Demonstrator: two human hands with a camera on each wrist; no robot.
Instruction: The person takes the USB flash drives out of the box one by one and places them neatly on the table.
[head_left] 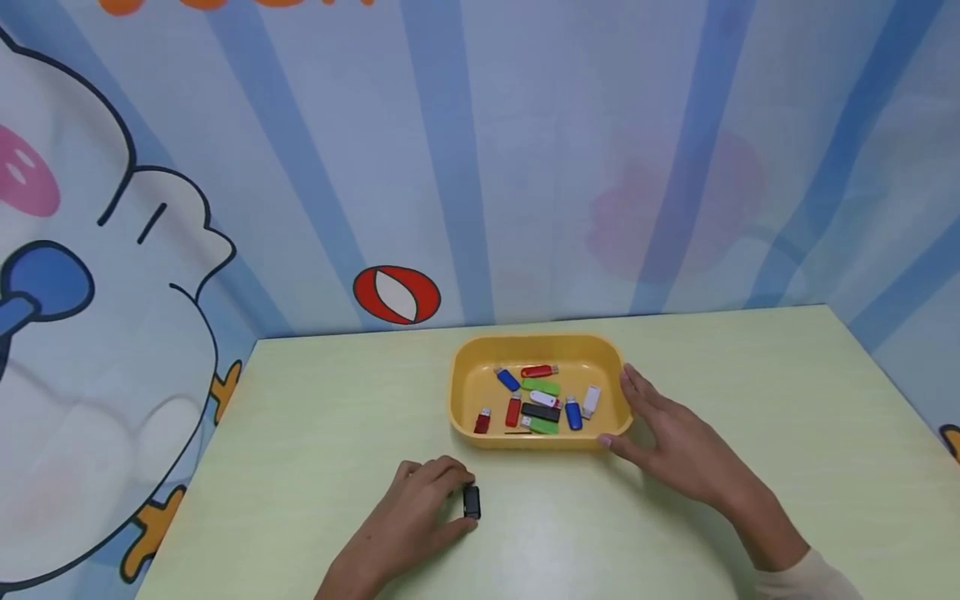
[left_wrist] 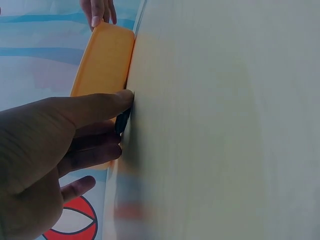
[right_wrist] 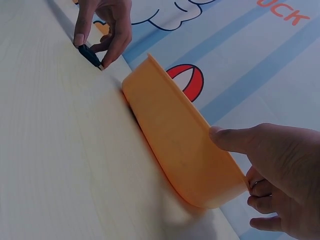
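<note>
One black drive [head_left: 472, 502] in the left hand [head_left: 416, 517], ten more in a single yellow tray [head_left: 540, 444] on the pale table [head_left: 337, 400]. By colour inside the tray: three red drives [head_left: 513, 410], one of them darker; two blue drives [head_left: 573, 414]; two green drives [head_left: 540, 426]; two white drives [head_left: 592, 402], one with a pinkish end; and one long black one in the middle of the group. Also one thin dark strip [head_left: 517, 432] by the near wall, perhaps only a mark, too small to tell.

Held drive: small, oblong, dark all over in the head view, with a paler tip at one end in the right wrist view. Placed on the near side of the tray, toward its left end, well short of touching it.

Left hand arched low from the bottom edge, pinching the drive end to end: thumb at the near end, fingertip at the far end, little finger set apart. Right hand [head_left: 678, 446] in from the lower right, pale sleeve [head_left: 806, 579] at the wrist, gripping the tray's right end, thumb on the near corner, other fingers bent about the end wall. Behind, one printed red-and-white ball [head_left: 397, 295] on the blue-striped backdrop [head_left: 540, 167].
</note>
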